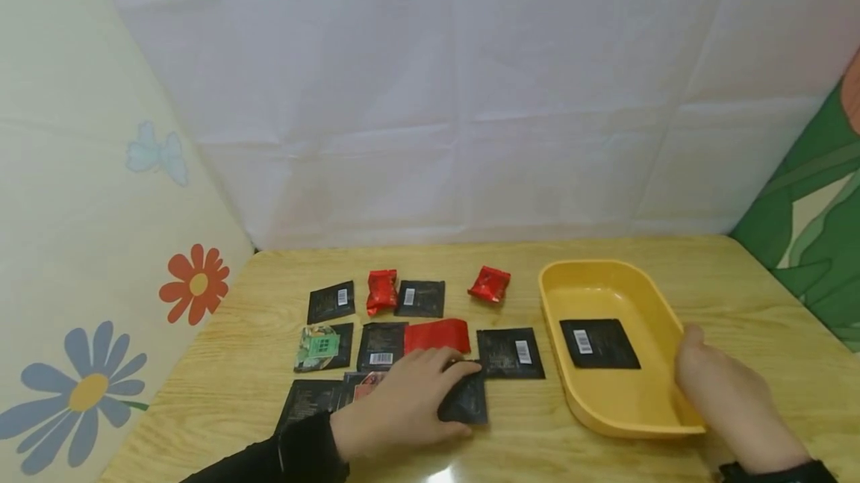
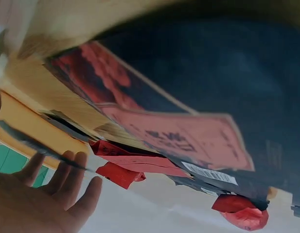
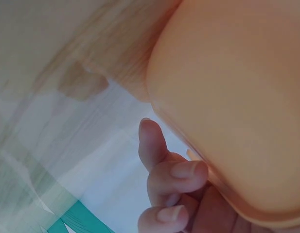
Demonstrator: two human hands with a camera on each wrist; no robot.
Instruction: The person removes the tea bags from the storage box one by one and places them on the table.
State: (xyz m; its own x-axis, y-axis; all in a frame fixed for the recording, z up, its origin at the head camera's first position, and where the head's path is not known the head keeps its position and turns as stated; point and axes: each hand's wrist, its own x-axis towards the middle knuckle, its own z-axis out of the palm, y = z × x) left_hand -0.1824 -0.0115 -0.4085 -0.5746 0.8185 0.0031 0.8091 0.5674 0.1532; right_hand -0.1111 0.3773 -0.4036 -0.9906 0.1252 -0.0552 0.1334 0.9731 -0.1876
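Observation:
My left hand pinches a flat black sachet by its edges, near the front middle of the table. In the left wrist view that sachet appears edge-on as a thin dark strip between thumb and fingers. On the right stands a yellow tray, and my right hand grips its right rim; curled fingers show under the rim in the right wrist view. One black sachet with a barcode label lies inside the tray.
Several black sachets lie left of the tray, one close beside it and one with a green label farther left. Among them are a flat red packet and two puffy red packets. A white sheet hangs behind the table.

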